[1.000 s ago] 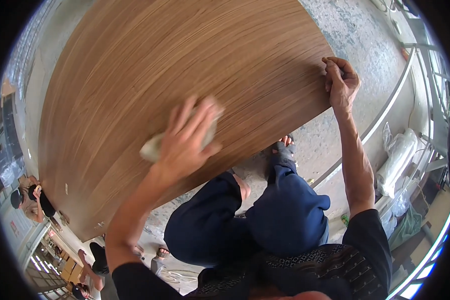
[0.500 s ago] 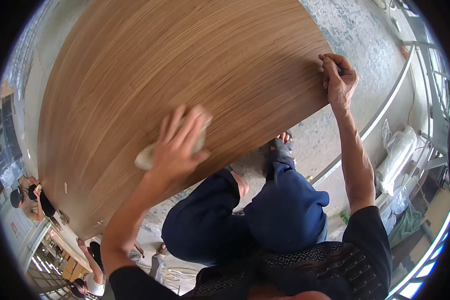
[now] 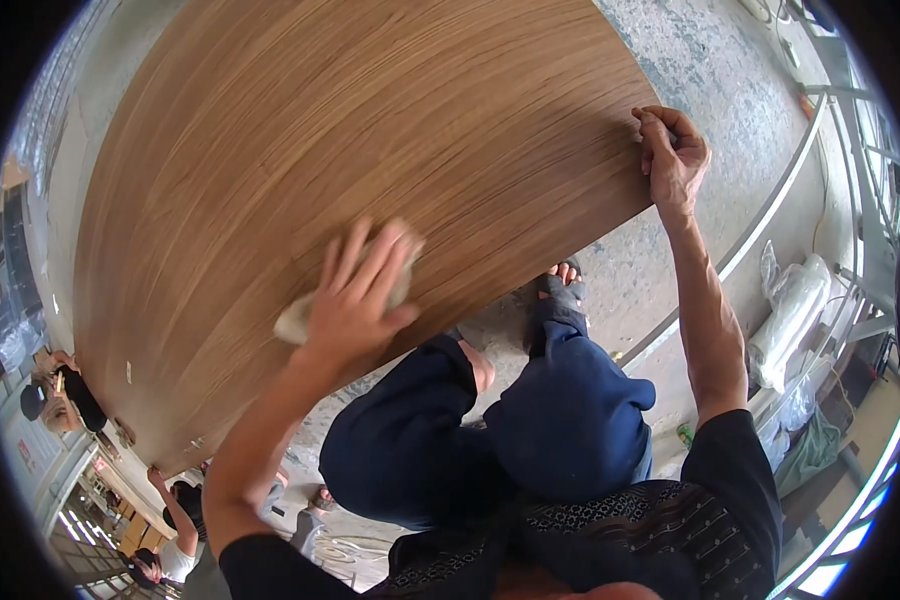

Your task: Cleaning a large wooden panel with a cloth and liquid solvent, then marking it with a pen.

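A large brown wood-grain board (image 3: 400, 130) spreads before me, its near edge above my knees. My left hand (image 3: 355, 295) presses a pale cloth (image 3: 294, 318) against its surface, left of the middle. The fingers lie stretched and a little apart over the cloth, which shows at the wrist side and beside the fingertips; motion blurs them slightly. At the board's right corner my right hand (image 3: 675, 160) is closed around the edge, thumb and bent fingers together. Some of its fingertips are hidden.
Two co-workers are at the lower left, one (image 3: 60, 400) by the board's far left end, another (image 3: 175, 545) reaching an arm to its lower corner. A metal rail (image 3: 760, 225) and a plastic-wrapped roll (image 3: 792, 320) lie to the right. My sandaled foot (image 3: 562, 285) is below the board's edge.
My left hand and the cloth have shifted very slightly on the board. My right hand keeps its hold at the corner. The co-workers at lower left have moved a little.
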Tool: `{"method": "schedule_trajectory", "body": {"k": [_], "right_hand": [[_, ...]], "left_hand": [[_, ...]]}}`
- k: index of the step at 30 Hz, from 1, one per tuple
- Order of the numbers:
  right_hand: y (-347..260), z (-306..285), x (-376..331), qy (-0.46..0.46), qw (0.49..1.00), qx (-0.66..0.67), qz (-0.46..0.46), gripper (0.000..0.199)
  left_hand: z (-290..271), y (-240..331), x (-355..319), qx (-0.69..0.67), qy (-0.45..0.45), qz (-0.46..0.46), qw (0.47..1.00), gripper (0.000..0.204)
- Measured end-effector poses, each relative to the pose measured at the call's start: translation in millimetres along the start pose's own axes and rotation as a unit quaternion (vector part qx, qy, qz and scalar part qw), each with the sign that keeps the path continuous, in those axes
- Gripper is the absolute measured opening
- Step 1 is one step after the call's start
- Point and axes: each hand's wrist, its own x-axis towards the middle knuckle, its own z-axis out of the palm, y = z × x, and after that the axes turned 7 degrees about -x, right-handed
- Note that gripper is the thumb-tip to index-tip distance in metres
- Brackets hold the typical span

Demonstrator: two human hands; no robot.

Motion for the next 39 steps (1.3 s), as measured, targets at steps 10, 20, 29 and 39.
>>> {"method": "schedule_trajectory", "body": {"k": [10, 20, 29, 39], "right_hand": [[7, 3, -2, -0.006, 1.000, -0.022, 0.008, 0.018], [5, 6, -4, -0.011, 1.000, -0.018, -0.021, 0.020], [8, -4, 4, -0.012, 0.999, -0.024, -0.034, 0.019], [36, -14, 9, -0.016, 0.996, -0.086, 0.033, 0.022]], "left_hand": [[5, -1, 0, 0.002, -0.010, -0.001, 1.000, 0.067], [27, 45, 88, -0.032, 0.044, 0.064, 0.996, 0.069], [-2, -21, -59, 0.104, 0.053, -0.087, 0.989, 0.066], [72, 43, 159, -0.064, 0.220, 0.041, 0.973, 0.065]]}}
